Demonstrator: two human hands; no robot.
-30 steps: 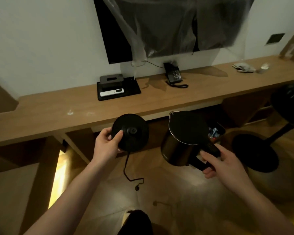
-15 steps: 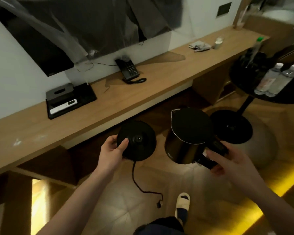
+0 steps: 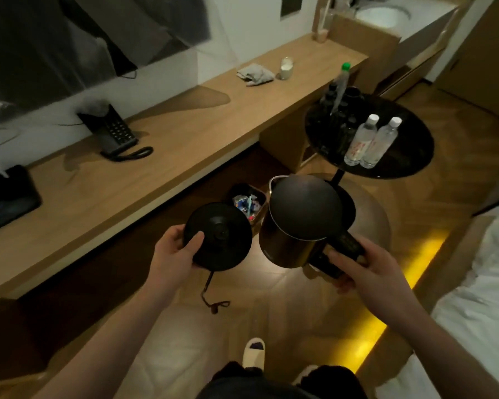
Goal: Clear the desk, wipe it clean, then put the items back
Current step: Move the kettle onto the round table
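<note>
My left hand (image 3: 173,253) grips the round black kettle base (image 3: 222,237) by its left edge, thumb on top; its cord (image 3: 211,295) dangles toward the floor. My right hand (image 3: 369,269) holds the black kettle (image 3: 297,223) by its handle, lid closed. Both are held above the floor, in front of the long wooden desk (image 3: 162,162). On the desk sit a black telephone (image 3: 113,133), a black tray (image 3: 6,197) at the left, a crumpled grey cloth (image 3: 255,74) and a small glass (image 3: 285,67).
A round black side table (image 3: 406,156) at the right holds two water bottles (image 3: 370,142), a green-capped bottle (image 3: 340,82) and dark cups. A bin (image 3: 248,201) with litter stands under the desk. White bedding (image 3: 478,298) lies at the right. My slippered foot (image 3: 254,352) is below.
The view has swung right along the desk toward the side table. Both hands keep their hold on the kettle base and kettle, carried rightward with me.
</note>
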